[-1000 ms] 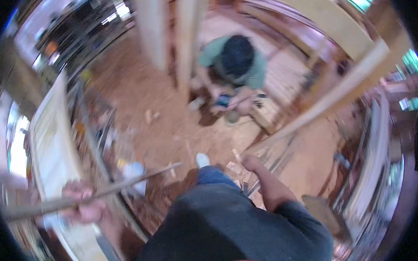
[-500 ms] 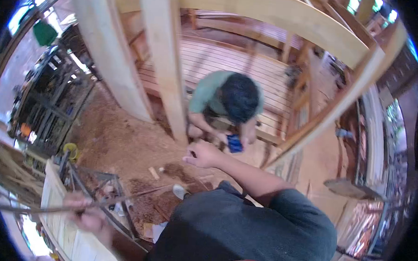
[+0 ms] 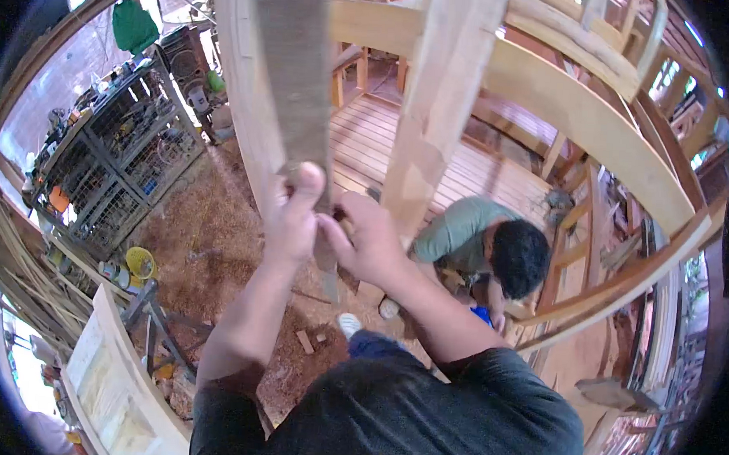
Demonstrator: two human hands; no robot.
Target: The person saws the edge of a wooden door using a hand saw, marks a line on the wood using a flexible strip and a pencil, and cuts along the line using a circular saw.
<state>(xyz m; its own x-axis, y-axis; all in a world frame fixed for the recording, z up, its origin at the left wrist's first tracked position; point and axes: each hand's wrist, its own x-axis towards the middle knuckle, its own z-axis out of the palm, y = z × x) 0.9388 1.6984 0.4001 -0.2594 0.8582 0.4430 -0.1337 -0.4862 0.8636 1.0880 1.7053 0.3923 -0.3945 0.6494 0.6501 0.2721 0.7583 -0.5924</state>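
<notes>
A long, grey-brown wooden board (image 3: 297, 76) is held out in front of me, its upper part blurred. My left hand (image 3: 299, 212) is closed around it, thumb pointing up. At the board's right edge, my right hand (image 3: 368, 240) has its fingers curled against it, partly hidden. The board's lower end (image 3: 327, 281) shows below my hands, above the floor. Just behind stand two pale upright timbers, the left post (image 3: 244, 81) and the right post (image 3: 446, 92).
A co-worker (image 3: 471, 241) crouches to the right with a blue object (image 3: 482, 315). Sawdust covers the floor (image 3: 200, 227). A metal-mesh rack (image 3: 129, 149) and yellow basket (image 3: 140, 262) stand left. A curved wooden rail (image 3: 608, 302) crosses the right side.
My left hand has swung the board from the lower left up to the front, now upright. My right hand has met it there. The view has turned left.
</notes>
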